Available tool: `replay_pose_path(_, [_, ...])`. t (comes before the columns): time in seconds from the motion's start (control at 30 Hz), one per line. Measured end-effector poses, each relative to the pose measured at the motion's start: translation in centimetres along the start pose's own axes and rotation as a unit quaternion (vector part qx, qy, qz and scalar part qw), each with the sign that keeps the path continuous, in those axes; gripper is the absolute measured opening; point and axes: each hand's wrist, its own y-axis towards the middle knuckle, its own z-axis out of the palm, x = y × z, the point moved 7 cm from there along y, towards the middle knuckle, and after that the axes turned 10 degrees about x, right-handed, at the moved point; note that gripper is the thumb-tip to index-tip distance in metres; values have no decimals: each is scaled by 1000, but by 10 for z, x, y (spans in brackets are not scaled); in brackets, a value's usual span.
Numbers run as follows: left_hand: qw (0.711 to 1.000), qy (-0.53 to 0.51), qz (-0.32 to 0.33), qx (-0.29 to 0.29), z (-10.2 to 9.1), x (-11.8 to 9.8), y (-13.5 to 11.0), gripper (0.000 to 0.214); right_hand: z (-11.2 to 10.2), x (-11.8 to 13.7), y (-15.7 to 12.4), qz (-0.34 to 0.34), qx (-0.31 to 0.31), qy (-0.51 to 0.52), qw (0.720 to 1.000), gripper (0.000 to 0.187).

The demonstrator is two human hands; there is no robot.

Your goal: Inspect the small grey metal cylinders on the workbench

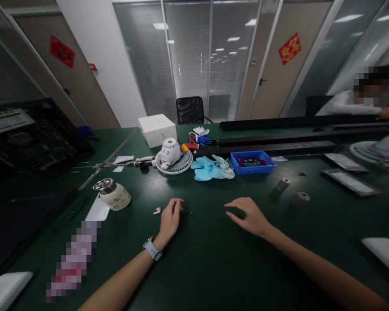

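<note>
My left hand (170, 218) rests on the dark green table (214, 268), fingers loosely curled, with a small pink-white piece (157, 211) just to its left and a tiny dark screw (191, 213) to its right. It holds nothing that I can see. My right hand (248, 214) hovers low over the table with fingers spread and empty. Further back lie a white fan motor housing on a round grille (172, 159), light blue fan blades (211, 168) and a blue tray (253, 162) of small parts.
A cream cup with a metal lid (113, 194) stands left, on white paper. A white box (157, 129), gloves, long black rails (278, 144), two small cylinders (300, 198) and flat packets sit behind and right. Another person sits at the far right.
</note>
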Motion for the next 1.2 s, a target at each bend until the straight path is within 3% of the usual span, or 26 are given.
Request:
replay_pose_path(0.1, [1000, 0, 4, 3, 0, -1, 0, 34, 44, 33, 51, -5, 103, 97, 990, 38])
replay_pose_path(0.2, [1000, -2, 9, 5, 0, -1, -1, 33, 73, 49, 81, -12, 134, 108, 985, 40])
replay_pose_path(0.3, [1000, 1, 8, 14, 2, -2, 0, 33, 85, 55, 92, -24, 129, 93, 987, 30])
replay_pose_path(0.4, [1000, 5, 8, 25, 3, -1, 0, 33, 81, 51, 86, -20, 121, 101, 987, 24])
replay_pose_path(0.5, [999, 12, 2, 30, 3, 1, 0, 34, 57, 30, 66, 8, 93, 127, 988, 24])
replay_pose_path(0.57, [999, 11, -1, 32, 3, 1, 1, 34, 26, 1, 41, 50, 42, 130, 989, 28])
replay_pose_path(0.73, [999, 8, 5, 33, 3, 0, 1, 34, -72, -93, -58, 224, -137, 27, 964, 45])
replay_pose_path(0.83, [999, 15, 7, 35, 4, -1, 1, 34, -110, -135, -111, 310, -170, -43, 934, 54])
replay_pose_path(0.97, [999, 23, 7, 33, 3, -1, 0, 34, -124, -170, -146, 390, -158, -70, 904, 55])
replay_pose_path(1.2, [999, 26, 5, 34, 3, 0, 0, 33, -119, -185, -148, 443, -141, -60, 883, 47])
